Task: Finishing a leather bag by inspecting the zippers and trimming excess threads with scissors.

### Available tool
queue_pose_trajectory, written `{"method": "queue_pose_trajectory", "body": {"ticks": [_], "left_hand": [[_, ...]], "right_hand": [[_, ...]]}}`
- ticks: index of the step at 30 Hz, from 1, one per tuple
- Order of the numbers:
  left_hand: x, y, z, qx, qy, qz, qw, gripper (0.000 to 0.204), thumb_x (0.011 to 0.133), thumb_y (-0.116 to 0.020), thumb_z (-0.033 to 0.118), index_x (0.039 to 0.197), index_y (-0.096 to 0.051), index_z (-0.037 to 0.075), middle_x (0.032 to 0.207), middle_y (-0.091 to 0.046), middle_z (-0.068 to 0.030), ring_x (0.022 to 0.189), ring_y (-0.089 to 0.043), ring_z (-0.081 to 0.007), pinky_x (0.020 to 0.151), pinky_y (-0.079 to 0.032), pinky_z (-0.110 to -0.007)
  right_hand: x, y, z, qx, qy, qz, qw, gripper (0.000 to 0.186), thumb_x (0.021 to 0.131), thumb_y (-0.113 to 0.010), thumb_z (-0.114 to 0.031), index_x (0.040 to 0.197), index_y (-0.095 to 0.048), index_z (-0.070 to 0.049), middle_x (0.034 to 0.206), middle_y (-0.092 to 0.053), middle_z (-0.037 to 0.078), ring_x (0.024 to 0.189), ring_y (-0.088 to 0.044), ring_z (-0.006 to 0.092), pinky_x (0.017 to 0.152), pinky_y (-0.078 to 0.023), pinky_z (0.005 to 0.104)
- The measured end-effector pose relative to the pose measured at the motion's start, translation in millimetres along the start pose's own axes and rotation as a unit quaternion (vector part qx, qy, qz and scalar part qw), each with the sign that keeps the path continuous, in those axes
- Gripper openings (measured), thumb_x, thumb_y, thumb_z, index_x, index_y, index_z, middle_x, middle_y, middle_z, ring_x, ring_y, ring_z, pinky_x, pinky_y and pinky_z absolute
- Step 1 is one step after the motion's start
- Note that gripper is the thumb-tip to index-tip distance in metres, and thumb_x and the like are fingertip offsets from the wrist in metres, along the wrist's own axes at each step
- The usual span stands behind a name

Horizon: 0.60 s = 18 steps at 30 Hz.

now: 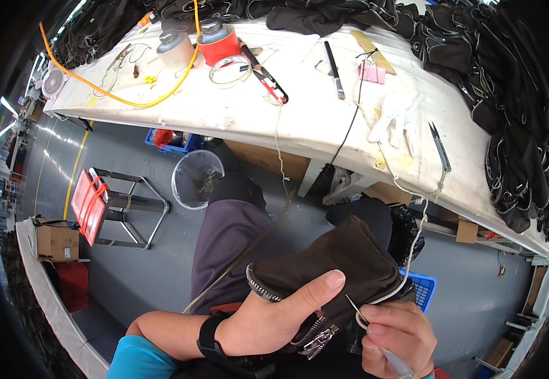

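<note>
My left hand [265, 322] is closed on a dark brown cloth piece with metal zips [331, 256], its thumb stretched across the top. The cloth rests over my lap, and a zip pull [320, 341] dangles below the thumb. At the cloth's right edge my right hand [401, 335] is closed around a slim pointed tool with a pale handle [396, 363]. Its thin metal tip points up toward the fabric; whether it touches cannot be made out. A white cord [421, 221] runs from the table down to my right fingers.
Ahead is a white-covered table [236, 120] with small scissors [440, 146], bottles, a tape roll [230, 71], pens and white gloves [401, 117]. Dark zipped pieces [470, 69] heap along its far and right edges. A stool [116, 205] and waste bin [197, 180] stand left.
</note>
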State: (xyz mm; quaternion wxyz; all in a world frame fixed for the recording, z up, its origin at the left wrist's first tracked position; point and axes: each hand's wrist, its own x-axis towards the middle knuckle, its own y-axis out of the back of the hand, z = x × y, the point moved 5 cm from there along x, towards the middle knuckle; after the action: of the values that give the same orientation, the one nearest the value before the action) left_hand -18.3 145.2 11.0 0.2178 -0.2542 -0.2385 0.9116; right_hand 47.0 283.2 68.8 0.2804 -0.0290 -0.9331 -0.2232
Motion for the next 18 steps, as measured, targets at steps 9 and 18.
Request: {"method": "queue_pose_trajectory", "body": {"ticks": [9,18], "left_hand": [[-4,-6,7,0.028,-0.047,-0.016,0.998,0.029,0.099,-0.055,0.015,0.122,-0.058,-0.003,0.105,-0.066,-0.0030,0.090,-0.056,-0.0082,0.080,-0.046,-0.025],[0,16,0,0.048,0.021,-0.027,0.998,0.026,0.098,-0.058,0.024,0.106,-0.061,-0.001,0.088,-0.062,0.0021,0.073,-0.052,-0.0055,0.063,-0.044,-0.024]], "right_hand": [[15,6,-2,0.015,-0.025,0.008,1.000,0.011,0.078,-0.069,0.006,0.089,-0.065,0.005,0.094,-0.069,0.022,0.077,-0.068,0.0311,0.067,-0.056,0.0361],[3,15,9,-0.024,0.075,-0.032,0.996,0.012,0.087,-0.069,-0.014,0.080,-0.060,-0.010,0.092,-0.068,0.013,0.067,-0.062,0.0222,0.057,-0.052,0.0288]]}}
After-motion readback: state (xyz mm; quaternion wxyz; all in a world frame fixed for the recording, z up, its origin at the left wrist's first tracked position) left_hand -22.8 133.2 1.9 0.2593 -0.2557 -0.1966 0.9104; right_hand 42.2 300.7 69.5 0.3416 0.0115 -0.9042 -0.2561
